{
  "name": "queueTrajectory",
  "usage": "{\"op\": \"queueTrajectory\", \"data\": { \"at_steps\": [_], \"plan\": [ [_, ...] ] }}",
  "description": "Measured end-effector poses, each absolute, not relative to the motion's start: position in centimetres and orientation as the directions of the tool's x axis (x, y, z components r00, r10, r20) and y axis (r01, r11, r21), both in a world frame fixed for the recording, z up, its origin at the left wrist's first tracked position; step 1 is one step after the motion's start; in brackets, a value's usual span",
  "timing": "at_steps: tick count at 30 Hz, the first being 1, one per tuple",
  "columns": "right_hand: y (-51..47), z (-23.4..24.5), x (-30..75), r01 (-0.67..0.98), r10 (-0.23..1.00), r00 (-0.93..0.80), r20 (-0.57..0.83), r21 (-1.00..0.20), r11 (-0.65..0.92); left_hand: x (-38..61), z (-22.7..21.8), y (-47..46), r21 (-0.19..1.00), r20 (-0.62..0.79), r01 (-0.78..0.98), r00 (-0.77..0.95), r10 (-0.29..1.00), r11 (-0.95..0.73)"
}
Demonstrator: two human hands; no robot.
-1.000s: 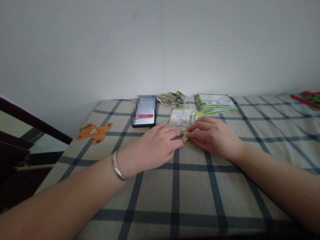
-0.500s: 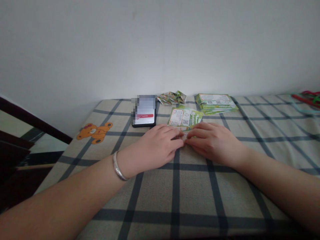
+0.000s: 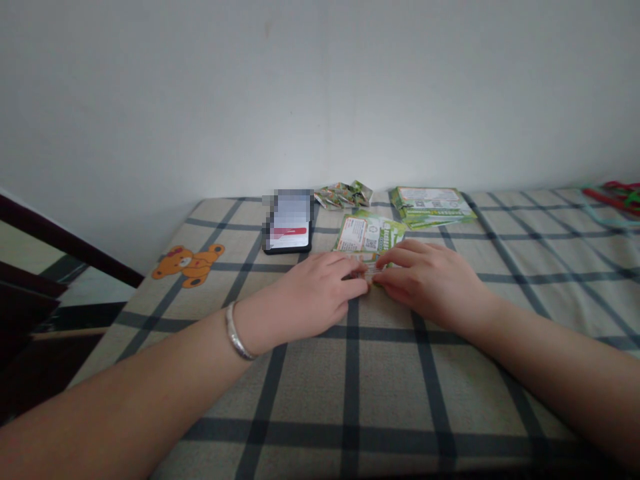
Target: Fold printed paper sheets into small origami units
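A flat green-and-white printed carton (image 3: 367, 235) with a QR code lies on the checked cloth. My left hand (image 3: 327, 287), with a silver bangle at the wrist, pinches the carton's near left edge. At the near right part of it, my right hand (image 3: 425, 277) has its curled fingers closed on the edge. The fingers cover most of this near edge, so its fold cannot be made out.
Behind my left hand lies a phone (image 3: 289, 223) with its screen lit. Crumpled green sachets (image 3: 344, 195) are against the wall. A stack of similar green cartons (image 3: 433, 205) sits behind my right hand. Red and green cords (image 3: 620, 197) are at far right.
My right hand has shifted slightly right, away from the left fingertips, so more of the carton's near edge shows between them. My left hand stays almost in place.
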State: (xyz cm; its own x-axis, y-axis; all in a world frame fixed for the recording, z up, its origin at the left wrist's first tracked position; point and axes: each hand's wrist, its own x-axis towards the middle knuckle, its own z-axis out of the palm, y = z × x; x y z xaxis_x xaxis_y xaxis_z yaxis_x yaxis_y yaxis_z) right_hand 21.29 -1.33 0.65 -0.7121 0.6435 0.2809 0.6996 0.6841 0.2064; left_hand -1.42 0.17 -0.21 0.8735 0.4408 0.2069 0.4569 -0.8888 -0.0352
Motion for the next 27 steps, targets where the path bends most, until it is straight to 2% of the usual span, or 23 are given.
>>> {"op": "queueTrajectory", "data": {
  "at_steps": [13,23,27],
  "plan": [
    [-1.56,1.25,21.29,0.811,0.779,-0.583,0.23,0.211,0.545,-1.46,0.15,0.14,-0.015,0.189,0.457,0.875,0.446,-0.889],
    [-1.33,1.12,21.59,0.85,0.826,-0.525,0.204,0.182,0.495,-1.55,-0.06,0.25,0.008,0.204,0.446,0.876,0.438,-0.895],
    [-1.24,1.2,21.69,0.863,0.844,-0.498,0.199,0.21,0.46,-1.61,-0.06,0.27,0.025,0.211,0.435,0.878,0.43,-0.9]
  ]
}}
